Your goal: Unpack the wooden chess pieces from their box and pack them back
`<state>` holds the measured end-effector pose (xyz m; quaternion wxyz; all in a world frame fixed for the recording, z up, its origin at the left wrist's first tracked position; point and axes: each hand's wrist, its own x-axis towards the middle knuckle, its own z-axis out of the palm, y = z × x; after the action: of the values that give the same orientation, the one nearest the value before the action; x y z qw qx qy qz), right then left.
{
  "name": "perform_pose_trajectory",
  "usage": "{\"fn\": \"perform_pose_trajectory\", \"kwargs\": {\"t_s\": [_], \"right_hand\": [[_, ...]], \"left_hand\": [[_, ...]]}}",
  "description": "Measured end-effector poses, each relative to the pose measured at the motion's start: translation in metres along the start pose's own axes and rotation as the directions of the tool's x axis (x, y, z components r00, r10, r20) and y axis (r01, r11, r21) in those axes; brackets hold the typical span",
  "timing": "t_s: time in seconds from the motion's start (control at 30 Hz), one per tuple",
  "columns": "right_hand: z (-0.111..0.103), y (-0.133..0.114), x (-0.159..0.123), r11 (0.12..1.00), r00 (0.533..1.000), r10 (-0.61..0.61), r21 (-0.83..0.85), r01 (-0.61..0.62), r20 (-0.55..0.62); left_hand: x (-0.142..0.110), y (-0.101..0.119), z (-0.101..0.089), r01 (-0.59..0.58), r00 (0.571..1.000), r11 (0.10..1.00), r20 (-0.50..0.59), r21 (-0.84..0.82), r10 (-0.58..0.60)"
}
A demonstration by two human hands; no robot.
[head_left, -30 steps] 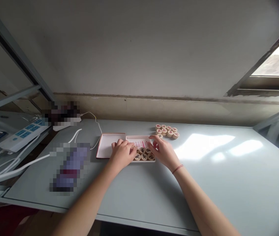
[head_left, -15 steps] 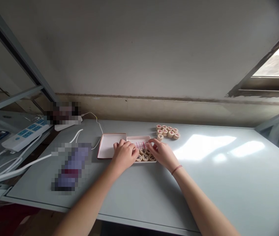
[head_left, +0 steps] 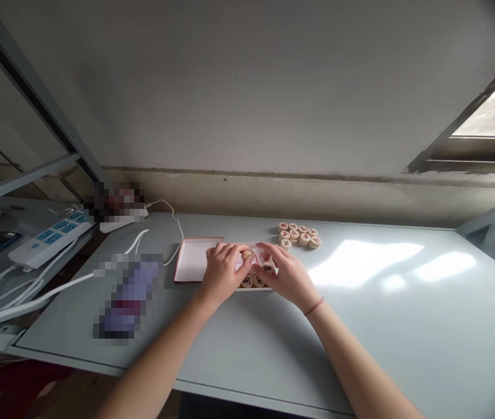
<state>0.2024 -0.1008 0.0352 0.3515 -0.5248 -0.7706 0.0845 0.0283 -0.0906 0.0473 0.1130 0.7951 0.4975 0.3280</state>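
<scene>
Over a shallow white box (head_left: 256, 289) my left hand (head_left: 224, 269) pinches a round wooden Chinese chess piece (head_left: 247, 254) between fingers and thumb. My right hand (head_left: 288, 278) is curled round another chess piece (head_left: 267, 267) with a black character. Below them, more chess pieces (head_left: 247, 281) with black characters lie face up in the box's near part. A sheet with pink lines shows between my hands, partly covered. The box's open lid (head_left: 192, 259), white inside with a red edge, lies against its left side, partly behind my left hand.
Stacked chess pieces with red characters (head_left: 304, 237) stand on the grey table (head_left: 247, 349) behind the box, to the right. On the left are a blurred purple object (head_left: 131, 297), white cables (head_left: 55, 291) and a power strip (head_left: 49, 238). A wall rises behind the table.
Both hands have drawn slightly closer together over the box. A chess piece now shows raised in my left hand's fingers, and another shows in my right hand.
</scene>
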Motion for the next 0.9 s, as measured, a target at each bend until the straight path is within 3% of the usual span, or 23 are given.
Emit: {"fn": "perform_pose_trajectory", "kwargs": {"t_s": [0.1,0.27,0.37,0.47,0.53,0.63,0.77,0.9], "right_hand": [[0.006,-0.006,-0.002,0.996,0.996,-0.085,0.039,0.085,-0.001],[0.008,-0.006,-0.002,0.994,0.991,-0.112,-0.009,0.111,-0.077],[-0.001,0.001,0.001,0.999,0.987,-0.034,-0.017,0.031,-0.157],[-0.016,0.016,0.004,0.99,0.967,0.121,-0.046,-0.135,-0.226],[-0.026,0.029,0.005,0.962,0.954,0.243,-0.08,-0.26,-0.176],[-0.036,0.047,0.003,0.9,0.914,0.406,-0.169,-0.401,-0.002],[-0.039,0.056,0.0,0.854,0.863,0.482,-0.302,-0.424,0.15],[-0.04,0.053,0.0,0.83,0.836,0.528,-0.299,-0.47,0.151]], "left_hand": [[0.0,0.005,-0.003,0.035,0.999,0.976,0.005,-0.216,-0.035],[0.0,0.006,-0.003,0.232,0.973,0.862,0.12,-0.45,-0.199],[0.001,0.002,0.001,0.298,0.952,0.75,0.121,-0.591,-0.283],[0.004,-0.004,0.004,0.324,0.93,0.637,0.112,-0.7,-0.351],[0.005,-0.007,0.004,0.337,0.917,0.59,0.113,-0.734,-0.383],[0.007,-0.009,0.003,0.374,0.892,0.582,0.11,-0.722,-0.437],[0.008,-0.012,0.003,0.409,0.869,0.58,0.108,-0.705,-0.483],[0.007,-0.015,0.007,0.392,0.884,0.555,0.133,-0.734,-0.448]]}}
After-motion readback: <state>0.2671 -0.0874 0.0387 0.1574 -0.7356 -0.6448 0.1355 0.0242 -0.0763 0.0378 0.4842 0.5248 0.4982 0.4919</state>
